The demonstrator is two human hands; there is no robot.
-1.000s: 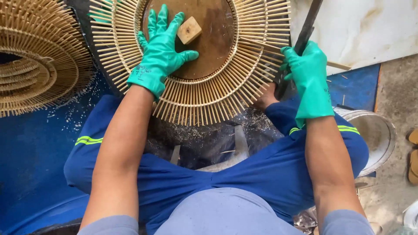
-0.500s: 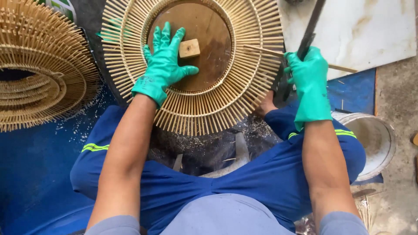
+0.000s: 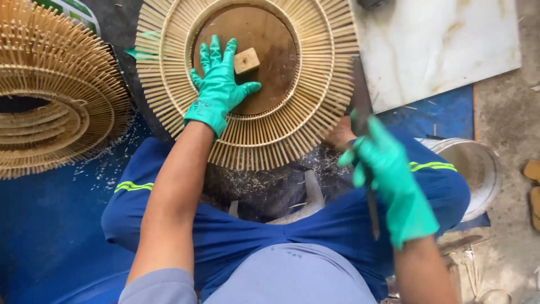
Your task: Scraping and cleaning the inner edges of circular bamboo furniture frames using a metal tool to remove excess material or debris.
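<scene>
Both hands wear teal-green gloves: the left hand, the right hand. Under the left hand, the pale straw-yellow slatted ring frames a brown disc with a tan block. Between the hands, blue trousers carry yellow-green stripes.

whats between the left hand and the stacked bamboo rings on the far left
In the head view, between the left hand and the stacked bamboo rings: the round frame's spoke band, then dark floor.

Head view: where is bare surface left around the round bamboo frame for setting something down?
Free: the white slab right of the bamboo frame, and the blue mat below the stacked frames. Crowded: the frame's centre, under the left hand and wooden block; the right hand grips a blade.
</scene>
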